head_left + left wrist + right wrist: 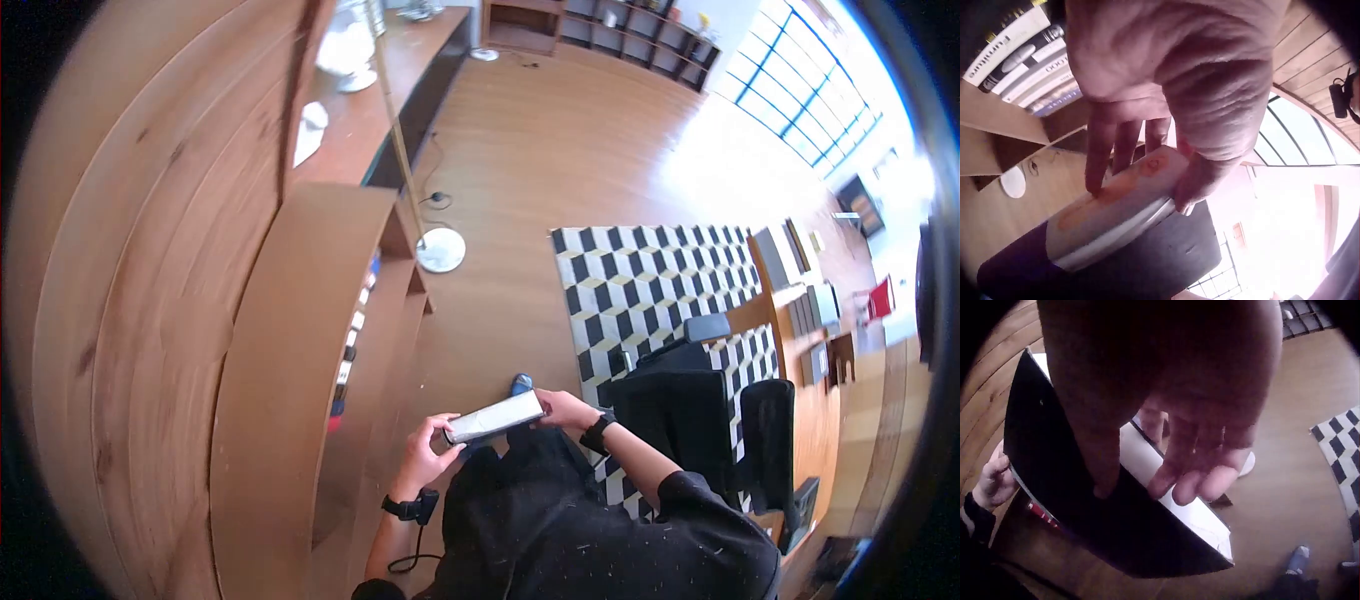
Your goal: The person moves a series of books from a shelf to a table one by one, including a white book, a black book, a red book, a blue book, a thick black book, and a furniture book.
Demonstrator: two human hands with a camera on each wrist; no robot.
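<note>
A thick book (496, 416) with a dark cover is held in front of the body, its white page edges facing up in the head view. My left hand (426, 456) grips one end. In the left wrist view its thumb lies on one side of the pale spine (1116, 194) with orange markings, and the fingers are on the other. At the opposite end, my right hand (566, 410) pinches the book. The right wrist view shows the thumb against the black cover (1072, 469) and fingertips (1216, 481) by the white page edges.
A wooden shelf unit (290, 330) on the left holds a row of books (350, 345). Beyond it stands a lamp with a round white base (441, 250). To the right are a black office chair (670, 410), a patterned rug (650, 270) and a desk (815, 430).
</note>
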